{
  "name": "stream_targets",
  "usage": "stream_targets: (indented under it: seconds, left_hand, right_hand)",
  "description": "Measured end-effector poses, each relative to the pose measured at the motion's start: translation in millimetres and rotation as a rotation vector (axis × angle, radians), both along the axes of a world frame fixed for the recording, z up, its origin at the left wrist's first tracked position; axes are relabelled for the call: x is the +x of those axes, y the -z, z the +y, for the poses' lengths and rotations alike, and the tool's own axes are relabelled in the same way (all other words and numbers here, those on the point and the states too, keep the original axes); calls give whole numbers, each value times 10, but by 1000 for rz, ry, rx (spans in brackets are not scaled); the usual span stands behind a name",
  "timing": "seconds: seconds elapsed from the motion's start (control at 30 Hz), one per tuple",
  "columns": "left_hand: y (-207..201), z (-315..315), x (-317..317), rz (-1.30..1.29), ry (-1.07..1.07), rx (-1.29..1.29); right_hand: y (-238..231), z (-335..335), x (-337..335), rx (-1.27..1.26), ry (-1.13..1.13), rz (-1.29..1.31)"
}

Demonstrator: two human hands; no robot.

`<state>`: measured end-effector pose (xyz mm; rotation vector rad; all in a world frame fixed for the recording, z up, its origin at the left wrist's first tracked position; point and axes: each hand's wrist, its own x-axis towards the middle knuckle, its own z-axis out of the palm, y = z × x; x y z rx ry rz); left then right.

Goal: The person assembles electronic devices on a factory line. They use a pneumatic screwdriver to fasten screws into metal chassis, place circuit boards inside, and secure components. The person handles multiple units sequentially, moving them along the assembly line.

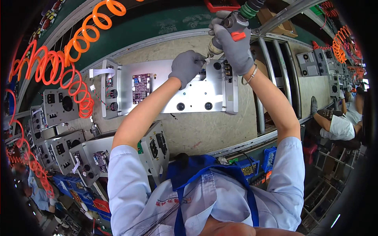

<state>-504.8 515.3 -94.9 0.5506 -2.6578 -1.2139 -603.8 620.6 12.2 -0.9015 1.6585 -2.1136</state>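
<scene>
In front of me a silver metal chassis (161, 103) lies on the workbench, its end panels standing up. A small dark circuit board (141, 87) sits on its left part, and a white ribbon cable (101, 72) sticks out at its left end. My gloved right hand (237, 49) is closed around a power screwdriver (238, 23) with a red lever, over the chassis's far edge. Beside the tool's tip, my gloved left hand (186, 66) has its fingers pinched together. Whatever small pale thing is at those fingertips is too small to name.
Orange coiled air hoses (80, 37) hang at the left. More metal chassis (61, 105) stand at left and near my left arm. Right of the bench surface (197, 135) run metal rollers (277, 69). Another person's gloved hand (314, 105) shows at far right. Blue parts bins (269, 158) sit near me.
</scene>
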Motion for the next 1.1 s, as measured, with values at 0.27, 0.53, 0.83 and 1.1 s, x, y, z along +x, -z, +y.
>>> stream_targets:
  seconds: [0.27,0.53,0.83,1.1]
  left_hand:
    - [-177,-212,207,103,-185,1327]
    - [-500,-118,444,-17,-91,1393]
    - [-318,-193,567,-136,37,1224]
    - [-426,-110,647,-77,30,1178]
  right_hand:
    - [26,30,44,69,-56,164]
    - [44,-2,33,85,-30,192]
    - [54,-56,107,96,-38,270]
    - [124,-62,75,175,-23,287]
